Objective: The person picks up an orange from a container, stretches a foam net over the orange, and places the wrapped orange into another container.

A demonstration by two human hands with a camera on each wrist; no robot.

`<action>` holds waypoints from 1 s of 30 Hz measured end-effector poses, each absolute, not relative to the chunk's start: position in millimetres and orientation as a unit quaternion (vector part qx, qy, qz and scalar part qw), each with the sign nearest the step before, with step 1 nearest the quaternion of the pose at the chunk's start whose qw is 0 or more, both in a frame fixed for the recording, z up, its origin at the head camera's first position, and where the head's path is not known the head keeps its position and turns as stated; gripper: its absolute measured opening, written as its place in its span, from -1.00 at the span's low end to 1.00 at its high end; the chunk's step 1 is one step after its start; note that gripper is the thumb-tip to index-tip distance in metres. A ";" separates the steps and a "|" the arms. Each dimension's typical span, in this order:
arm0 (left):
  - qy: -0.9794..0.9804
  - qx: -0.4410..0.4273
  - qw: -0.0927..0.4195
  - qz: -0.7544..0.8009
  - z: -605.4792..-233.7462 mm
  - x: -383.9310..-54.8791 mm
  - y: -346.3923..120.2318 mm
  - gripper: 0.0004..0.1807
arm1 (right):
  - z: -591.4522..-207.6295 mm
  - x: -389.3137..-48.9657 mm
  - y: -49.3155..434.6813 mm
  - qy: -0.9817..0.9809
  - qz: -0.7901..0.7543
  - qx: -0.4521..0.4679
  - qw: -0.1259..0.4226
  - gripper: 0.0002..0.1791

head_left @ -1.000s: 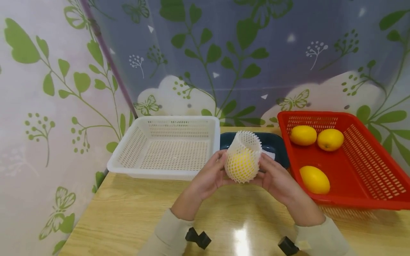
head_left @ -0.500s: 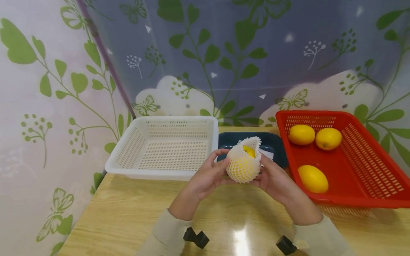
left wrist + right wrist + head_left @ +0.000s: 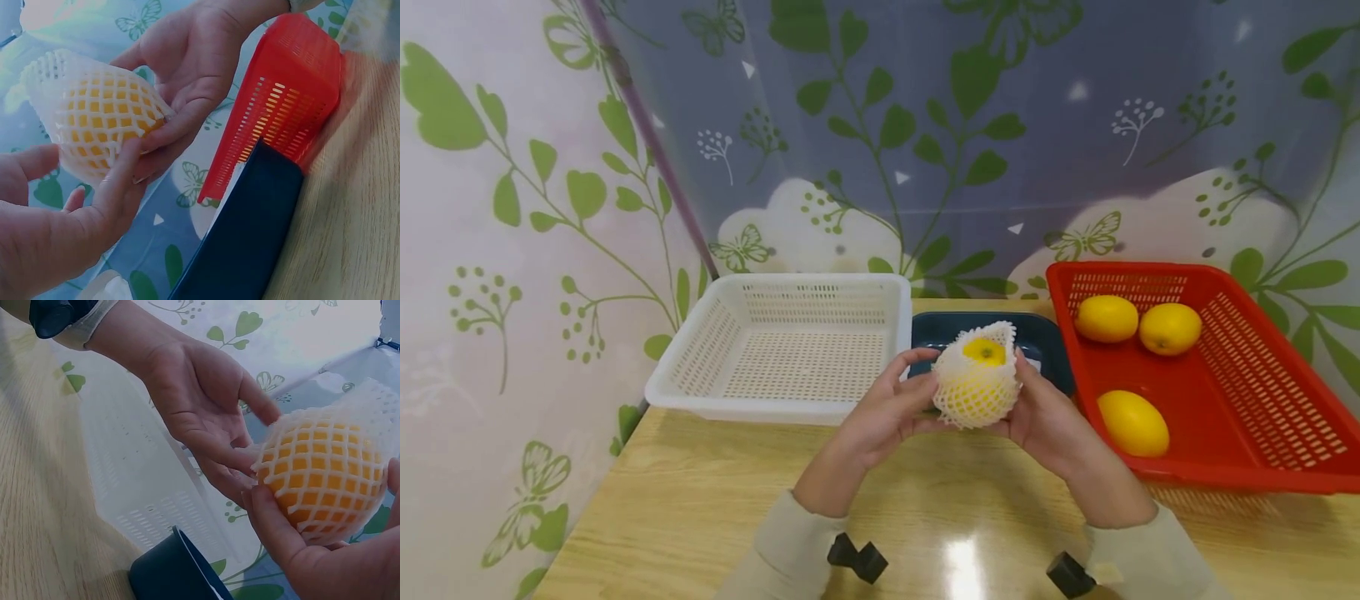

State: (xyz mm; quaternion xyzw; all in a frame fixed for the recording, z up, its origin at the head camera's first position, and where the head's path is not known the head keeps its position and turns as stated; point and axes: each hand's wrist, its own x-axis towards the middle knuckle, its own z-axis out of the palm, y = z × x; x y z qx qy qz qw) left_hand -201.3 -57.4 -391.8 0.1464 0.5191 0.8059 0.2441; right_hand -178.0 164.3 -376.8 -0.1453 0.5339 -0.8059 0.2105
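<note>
A yellow lemon (image 3: pixel 985 352) sits inside a white foam net sleeve (image 3: pixel 973 398), its stem end showing through the sleeve's open top. My left hand (image 3: pixel 886 412) holds it from the left, thumb on the side and fingers underneath. From the right my right hand (image 3: pixel 1051 421) grips it with thumb and fingers. In the left wrist view the netted lemon (image 3: pixel 103 115) lies between both hands, and fingers of both touch its lower side. The right wrist view shows the mesh (image 3: pixel 325 469) stretched round the fruit, with some fingers hidden behind it.
A white perforated basket (image 3: pixel 775 410) stands at the left. Behind the hands is a dark blue tray (image 3: pixel 940 320), with something white inside. At the right, a red basket (image 3: pixel 1210 417) holds three lemons (image 3: pixel 1133 423). All stand on a wooden table (image 3: pixel 700 500) before a patterned curtain.
The sleeve's top has come down and opened, so the lemon's yellow end now shows and faces up. Both hands keep hold at nearly the same place.
</note>
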 end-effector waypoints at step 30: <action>0.514 0.135 0.236 0.814 -391.3 -200.0 -58.2 -0.61 | -380.8 -176.3 160.6 0.529 -0.812 -0.142 0.200 -0.61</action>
